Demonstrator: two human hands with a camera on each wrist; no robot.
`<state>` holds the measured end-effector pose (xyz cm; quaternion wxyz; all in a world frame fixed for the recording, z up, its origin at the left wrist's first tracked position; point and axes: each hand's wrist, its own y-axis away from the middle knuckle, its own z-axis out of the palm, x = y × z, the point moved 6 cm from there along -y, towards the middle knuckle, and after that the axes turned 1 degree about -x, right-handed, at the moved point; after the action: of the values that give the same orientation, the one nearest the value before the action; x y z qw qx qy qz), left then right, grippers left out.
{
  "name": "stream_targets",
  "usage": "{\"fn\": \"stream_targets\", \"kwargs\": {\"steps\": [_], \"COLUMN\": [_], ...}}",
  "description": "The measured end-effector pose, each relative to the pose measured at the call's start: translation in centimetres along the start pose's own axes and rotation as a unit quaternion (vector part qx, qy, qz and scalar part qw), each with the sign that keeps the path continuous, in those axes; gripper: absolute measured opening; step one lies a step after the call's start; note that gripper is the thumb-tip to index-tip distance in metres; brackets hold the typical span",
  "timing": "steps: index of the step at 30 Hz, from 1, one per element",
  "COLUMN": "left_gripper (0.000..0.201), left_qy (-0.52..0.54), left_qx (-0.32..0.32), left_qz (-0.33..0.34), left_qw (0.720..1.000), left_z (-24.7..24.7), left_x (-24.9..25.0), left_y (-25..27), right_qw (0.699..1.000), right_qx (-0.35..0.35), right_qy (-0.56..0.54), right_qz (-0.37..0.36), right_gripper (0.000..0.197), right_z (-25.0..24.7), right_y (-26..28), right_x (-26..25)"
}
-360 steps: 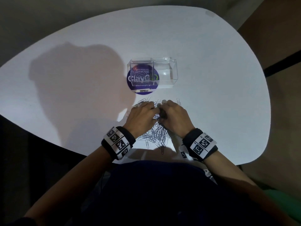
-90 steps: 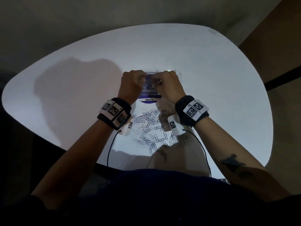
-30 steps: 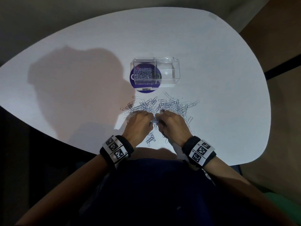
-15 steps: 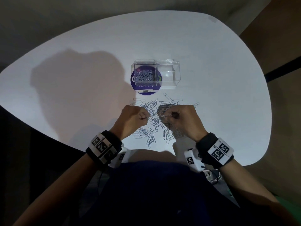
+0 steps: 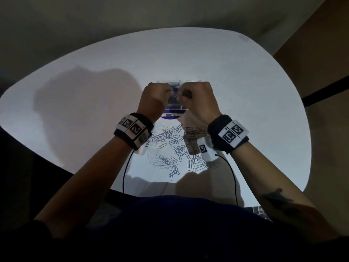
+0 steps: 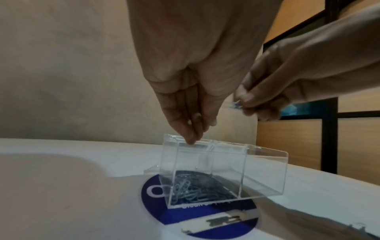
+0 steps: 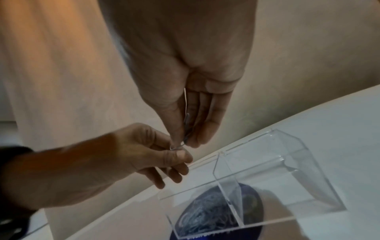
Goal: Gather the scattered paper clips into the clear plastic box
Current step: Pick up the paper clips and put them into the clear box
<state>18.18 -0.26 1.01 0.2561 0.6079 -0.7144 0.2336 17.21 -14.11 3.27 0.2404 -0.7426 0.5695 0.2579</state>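
The clear plastic box (image 5: 188, 80) stands on a white table (image 5: 255, 95), mostly hidden behind my hands. It has two compartments (image 6: 257, 170); a heap of clips (image 6: 185, 190) lies in the left one. Many paper clips (image 5: 170, 146) stay scattered on the table between my wrists. My left hand (image 6: 193, 138) hovers over the left compartment with bunched fingers pointing down. My right hand (image 7: 185, 139) hangs beside it and pinches a few clips (image 7: 186, 126). One clip's wire loop (image 7: 174, 147) reaches the left hand's (image 7: 176, 152) pinched thumb and forefinger.
A round blue sticker (image 5: 171, 115) lies under the box. Black cables (image 5: 124, 173) hang from both wrist cameras over the table's near edge. A wooden wall with a dark frame (image 5: 324, 89) stands to the right of the table.
Both hands have lifted off the clip pile and moved forward to just above the box, carrying clips. The pile on the table is uncovered.
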Motion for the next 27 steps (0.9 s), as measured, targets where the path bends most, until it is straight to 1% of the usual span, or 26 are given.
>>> {"fn": "stream_targets", "kwargs": {"steps": [2,4,5,7,9,10,12,15,18,20,21,23,25,27], "left_gripper": [0.019,0.016,0.018,0.022,0.019,0.016,0.017,0.016,0.017,0.014,0.013,0.018,0.020,0.017], "left_qy": [0.006,-0.021,-0.039,-0.049,-0.044,-0.053,-0.082,-0.093,-0.117,-0.127,-0.122,-0.136,-0.169,-0.170], "left_qx": [0.029,0.064,0.076,0.087,0.088,0.083,0.061,0.021,-0.040,-0.078,-0.090,-0.105,-0.114,-0.108], "left_qz": [-0.008,-0.015,-0.020,-0.051,-0.062,-0.058,-0.045,-0.049,-0.055,-0.059,-0.064,-0.060,-0.037,-0.030], "left_qw": [1.000,0.998,0.996,0.994,0.993,0.993,0.994,0.994,0.991,0.987,0.986,0.983,0.978,0.979], "left_z": [-0.5,-1.1,-1.3,-1.6,-1.7,-1.6,-1.2,-0.2,1.1,1.9,2.2,2.6,3.1,3.3], "left_x": [-0.4,-1.0,-1.4,-2.1,-2.3,-2.1,-1.8,-1.9,-2.7,-3.5,-3.8,-4.3,-4.2,-4.2], "left_y": [0.4,1.2,1.6,2.6,4.0,4.7,6.2,7.8,9.1,10.0,10.4,11.1,11.5,11.6], "right_qw": [1.000,0.998,0.996,0.992,0.986,0.982,0.976,0.976,0.979,0.982,0.984,0.983,0.977,0.968], "right_qx": [-0.014,-0.035,-0.043,-0.061,-0.081,-0.091,-0.102,-0.095,-0.074,-0.075,-0.082,-0.105,-0.150,-0.197], "right_qy": [0.022,0.055,0.073,0.106,0.143,0.160,0.175,0.178,0.164,0.146,0.137,0.129,0.141,0.151], "right_qz": [-0.011,-0.020,-0.023,-0.028,-0.040,-0.051,-0.074,-0.085,-0.091,-0.088,-0.084,-0.072,-0.050,-0.034], "right_gripper": [0.017,0.015,0.014,0.012,0.014,0.017,0.017,0.017,0.016,0.012,0.011,0.009,0.009,0.009], "right_z": [0.9,2.0,2.5,3.4,4.1,4.4,4.8,4.7,3.8,3.2,3.1,3.1,3.7,4.4], "right_y": [-1.3,-2.2,-2.5,-3.0,-3.2,-3.3,-3.2,-2.8,-1.9,-0.6,0.3,2.4,4.5,6.2], "right_x": [0.0,0.0,-0.1,-0.3,-0.5,-0.6,-1.0,-1.3,-1.4,-1.2,-1.0,-0.2,0.6,1.4]}}
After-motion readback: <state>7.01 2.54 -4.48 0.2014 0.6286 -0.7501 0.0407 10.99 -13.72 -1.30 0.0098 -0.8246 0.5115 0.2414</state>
